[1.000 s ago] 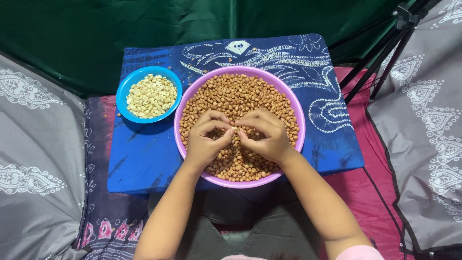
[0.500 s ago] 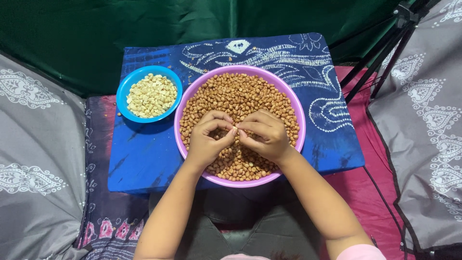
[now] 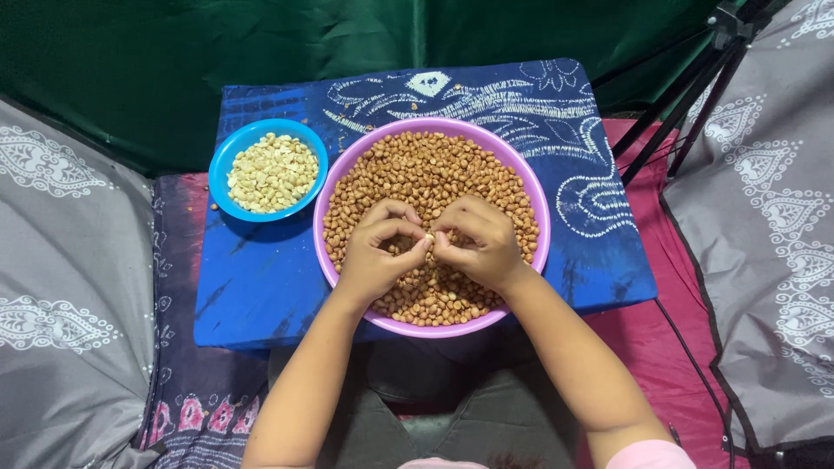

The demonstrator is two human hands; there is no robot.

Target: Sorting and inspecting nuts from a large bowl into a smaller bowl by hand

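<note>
Grey cushion: I see a grey patterned cushion (image 3: 61, 260) at the far left, beside the blue board (image 3: 261, 278).
Blue bowl: I see a small blue bowl (image 3: 224, 156) on the board's left part, filled with pale peeled peanuts (image 3: 273, 173).
Pink bowl: I see a large pink bowl (image 3: 543, 227) at the board's middle, just beside the blue one, full of brown unpeeled peanuts (image 3: 434, 169).
Left hand: my left hand (image 3: 375, 255) is curled over the brown peanuts, thumb and fingers pinched at one peanut (image 3: 428, 236).
Peanut: it sits between the fingertips of both hands, above the heap, near the pink bowl's centre.
Right hand: my right hand (image 3: 479, 244) is curled the same way, its fingertips meeting the left's at that peanut.
Tripod: I see black tripod legs (image 3: 686, 95) at the upper right, well apart from the bowls.
Right cushion: I see another grey patterned cushion (image 3: 764, 243) along the right edge.
</note>
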